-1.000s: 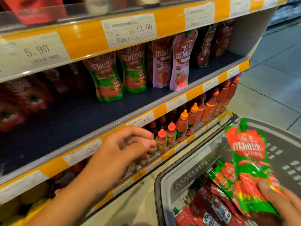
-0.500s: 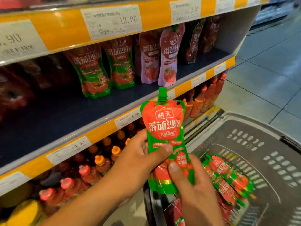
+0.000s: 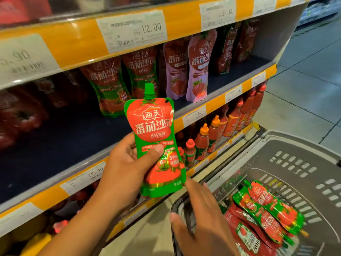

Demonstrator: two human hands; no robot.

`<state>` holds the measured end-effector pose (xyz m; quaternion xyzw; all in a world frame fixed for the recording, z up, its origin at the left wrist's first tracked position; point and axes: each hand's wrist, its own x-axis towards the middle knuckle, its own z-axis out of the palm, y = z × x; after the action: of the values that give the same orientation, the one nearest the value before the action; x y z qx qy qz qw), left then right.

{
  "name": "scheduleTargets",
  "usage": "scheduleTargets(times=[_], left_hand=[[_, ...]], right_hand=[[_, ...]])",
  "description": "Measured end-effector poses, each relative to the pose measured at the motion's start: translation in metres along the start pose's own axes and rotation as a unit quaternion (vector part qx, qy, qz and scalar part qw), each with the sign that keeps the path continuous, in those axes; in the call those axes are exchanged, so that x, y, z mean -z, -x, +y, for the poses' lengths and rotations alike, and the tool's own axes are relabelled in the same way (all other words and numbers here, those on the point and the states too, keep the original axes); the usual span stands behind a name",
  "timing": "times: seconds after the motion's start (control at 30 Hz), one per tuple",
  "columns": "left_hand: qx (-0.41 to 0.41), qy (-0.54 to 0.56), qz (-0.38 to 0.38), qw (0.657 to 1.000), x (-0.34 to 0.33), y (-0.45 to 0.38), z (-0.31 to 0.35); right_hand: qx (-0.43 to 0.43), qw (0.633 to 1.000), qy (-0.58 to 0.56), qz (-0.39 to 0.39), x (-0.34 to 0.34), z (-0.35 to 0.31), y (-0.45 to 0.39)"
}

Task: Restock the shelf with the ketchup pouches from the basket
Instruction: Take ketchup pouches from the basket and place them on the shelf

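Supermarket shelving fills the left, its yellow front edges carrying price tags [image 3: 132,30]. On the middle shelf [image 3: 64,130], green-and-red pouches [image 3: 108,87] and pink pouches [image 3: 198,67] stand upright toward the back. Below, small red bottles [image 3: 202,143] line the front edge. The left hand [image 3: 125,163] grips a ketchup pouch [image 3: 156,141] upright in front of the middle shelf's edge, thumb pressed across its face. The right hand [image 3: 201,215] hangs just below the pouch with fingers loosely spread, seemingly holding nothing, over the grey basket [image 3: 295,145], where more pouches [image 3: 267,207] lie by its near-left corner.
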<state>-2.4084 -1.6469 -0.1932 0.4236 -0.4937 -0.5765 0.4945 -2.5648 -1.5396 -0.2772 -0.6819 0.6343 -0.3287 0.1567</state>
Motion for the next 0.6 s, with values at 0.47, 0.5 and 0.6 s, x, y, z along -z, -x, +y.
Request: scheduleTargets(times=[0.47, 0.5, 0.6], left_hand=[[-0.079, -0.054, 0.127, 0.987, 0.015, -0.071, 0.039], [-0.089, -0.061, 0.139, 0.984, 0.012, -0.078, 0.04], [-0.107, -0.06, 0.161, 0.979, 0.0, -0.101, 0.042]], right_hand=[[0.077, 0.979, 0.171, -0.081, -0.022, 0.027, -0.016], [0.075, 0.98, 0.167, -0.082, -0.022, 0.027, -0.016], [0.07, 0.981, 0.163, -0.08, -0.023, 0.026, -0.016]])
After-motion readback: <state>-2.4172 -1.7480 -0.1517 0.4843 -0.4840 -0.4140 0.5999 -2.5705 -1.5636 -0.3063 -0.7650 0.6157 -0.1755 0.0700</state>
